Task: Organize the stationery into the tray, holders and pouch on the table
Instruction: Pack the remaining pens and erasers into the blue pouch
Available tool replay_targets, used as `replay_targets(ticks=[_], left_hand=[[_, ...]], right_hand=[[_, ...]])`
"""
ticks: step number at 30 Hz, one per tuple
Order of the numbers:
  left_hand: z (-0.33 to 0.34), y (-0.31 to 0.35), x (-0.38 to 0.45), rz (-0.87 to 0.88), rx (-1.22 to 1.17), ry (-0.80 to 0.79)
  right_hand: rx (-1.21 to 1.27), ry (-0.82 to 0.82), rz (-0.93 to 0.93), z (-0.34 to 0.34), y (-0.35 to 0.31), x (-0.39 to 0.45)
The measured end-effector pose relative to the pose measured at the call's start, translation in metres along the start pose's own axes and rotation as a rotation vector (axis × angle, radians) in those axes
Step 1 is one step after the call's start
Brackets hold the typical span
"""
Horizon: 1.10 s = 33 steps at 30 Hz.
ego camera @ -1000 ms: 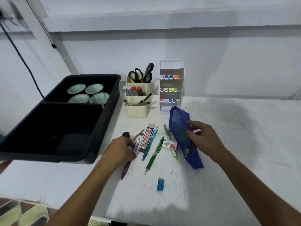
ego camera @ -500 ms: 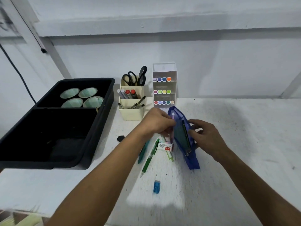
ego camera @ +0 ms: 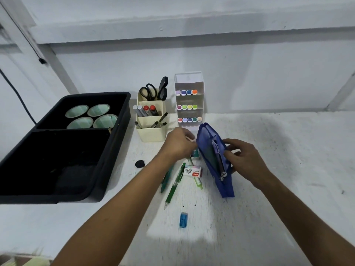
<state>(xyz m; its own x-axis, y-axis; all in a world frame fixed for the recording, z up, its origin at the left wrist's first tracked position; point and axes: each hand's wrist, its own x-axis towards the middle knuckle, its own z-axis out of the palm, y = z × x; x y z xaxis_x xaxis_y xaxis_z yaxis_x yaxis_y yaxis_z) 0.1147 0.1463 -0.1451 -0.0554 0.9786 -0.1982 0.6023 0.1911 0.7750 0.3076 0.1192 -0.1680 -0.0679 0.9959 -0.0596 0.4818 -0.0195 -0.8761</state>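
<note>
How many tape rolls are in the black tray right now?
4 tape rolls, all in the far compartment of the black tray: far left, far right, near left, near right. The near compartment is too dark to check.

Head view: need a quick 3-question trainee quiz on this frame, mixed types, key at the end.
1. True or false: the blue pouch is zipped closed.
2. Multiple choice: the scissors stand in A) the black tray B) the cream holder C) the pouch.
3. Which hand grips the pouch's right side?

Key
1. False: its mouth is open, a purple pen showing inside.
2. B.
3. The right hand; the left hand is at the pouch's left edge.
</note>
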Motion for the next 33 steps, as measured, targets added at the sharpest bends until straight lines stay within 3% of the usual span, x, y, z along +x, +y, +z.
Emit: replay_targets(ticks=[4,8,13,19,25,28,33], left_hand=[[-0.017,-0.032,-0.006,-0.042,0.163,0.004],[-0.019,-0.053,-0.02,-0.036,0.358,-0.099],[-0.006,-0.067,-0.037,-0.069,0.456,-0.142],[0.001,-0.069,-0.041,0.009,0.536,-0.119],[-0.009,-0.057,-0.035,-0.004,0.381,0.017],[-0.016,-0.038,-0.029,0.03,0.196,0.103],[-0.009,0.009,-0.018,0.023,-0.187,-0.018]], right_hand=[[0.002,-0.011,0.005,0.003,-0.001,0.0],[-0.025,-0.014,0.008,0.007,0.001,0.002],[-0.035,-0.018,0.01,0.008,0.005,0.002],[-0.023,-0.023,0.01,0.005,0.001,0.002],[-0.015,-0.008,0.009,0.003,-0.001,0.0],[-0.021,-0.011,0.013,0.003,-0.001,0.0],[-0.006,-0.018,0.008,0.003,-0.003,-0.001]])
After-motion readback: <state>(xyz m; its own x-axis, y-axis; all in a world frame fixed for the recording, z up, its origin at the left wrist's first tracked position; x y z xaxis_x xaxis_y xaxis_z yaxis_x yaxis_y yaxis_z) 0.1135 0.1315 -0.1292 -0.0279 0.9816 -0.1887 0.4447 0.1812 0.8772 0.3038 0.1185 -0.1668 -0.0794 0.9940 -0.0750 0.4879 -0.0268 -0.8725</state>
